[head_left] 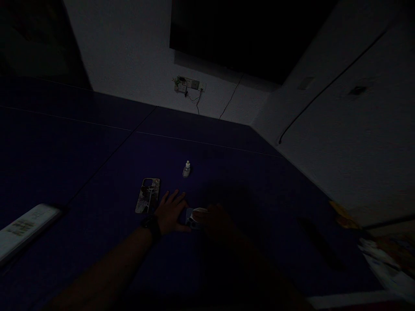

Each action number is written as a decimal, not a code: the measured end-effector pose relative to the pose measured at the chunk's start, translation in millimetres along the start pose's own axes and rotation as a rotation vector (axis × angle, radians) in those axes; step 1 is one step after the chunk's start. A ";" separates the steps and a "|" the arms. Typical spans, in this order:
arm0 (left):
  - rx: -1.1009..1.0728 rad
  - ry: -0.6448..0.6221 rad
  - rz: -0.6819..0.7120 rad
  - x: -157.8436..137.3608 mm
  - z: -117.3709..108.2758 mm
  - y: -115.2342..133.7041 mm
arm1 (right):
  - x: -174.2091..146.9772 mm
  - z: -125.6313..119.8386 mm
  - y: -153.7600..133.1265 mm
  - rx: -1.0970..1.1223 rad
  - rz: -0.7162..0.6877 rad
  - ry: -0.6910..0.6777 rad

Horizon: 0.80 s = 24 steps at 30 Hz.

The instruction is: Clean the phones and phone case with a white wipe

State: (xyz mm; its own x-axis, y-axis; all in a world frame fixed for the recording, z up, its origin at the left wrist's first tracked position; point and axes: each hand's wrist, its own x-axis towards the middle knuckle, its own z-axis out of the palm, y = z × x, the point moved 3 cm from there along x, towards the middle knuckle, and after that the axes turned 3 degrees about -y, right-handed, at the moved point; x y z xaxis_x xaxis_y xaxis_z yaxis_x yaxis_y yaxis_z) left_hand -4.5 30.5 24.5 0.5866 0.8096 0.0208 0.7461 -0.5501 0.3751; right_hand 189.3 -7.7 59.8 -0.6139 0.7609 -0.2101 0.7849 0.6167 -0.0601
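Dim room, blue surface (106,198): we've got the phone (191,220) between left hand (170,215), fingers wide at its edge, likely bracing, and right hand (218,221), fingers holding white cloth (198,211) on top.

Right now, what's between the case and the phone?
The left hand, fingers spread, lies between the case and the phone; the head view shows it.

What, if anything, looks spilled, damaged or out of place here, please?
Nothing clearly stands out in this dim view: no spill shows around the small bottle, and the phone case lies flat beside the left hand.
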 end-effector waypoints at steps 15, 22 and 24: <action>0.009 0.022 0.017 -0.8 1.9 -1.1 | 2.0 12.7 -7.4 0.013 -0.132 -0.023; 0.019 0.010 0.015 -0.6 3.5 -2.0 | 6.6 14.3 -7.7 -0.006 -0.092 -0.028; 0.014 0.024 0.020 -0.5 4.6 -2.7 | 3.2 13.2 -7.5 0.006 -0.107 -0.039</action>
State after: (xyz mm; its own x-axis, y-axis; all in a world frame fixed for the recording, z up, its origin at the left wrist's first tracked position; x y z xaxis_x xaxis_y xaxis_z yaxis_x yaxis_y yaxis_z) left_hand -5.5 30.7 19.3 0.5938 0.8030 0.0509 0.7385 -0.5691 0.3617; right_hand 182.5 -12.6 46.7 -0.6909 0.6821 -0.2396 0.7153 0.6930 -0.0899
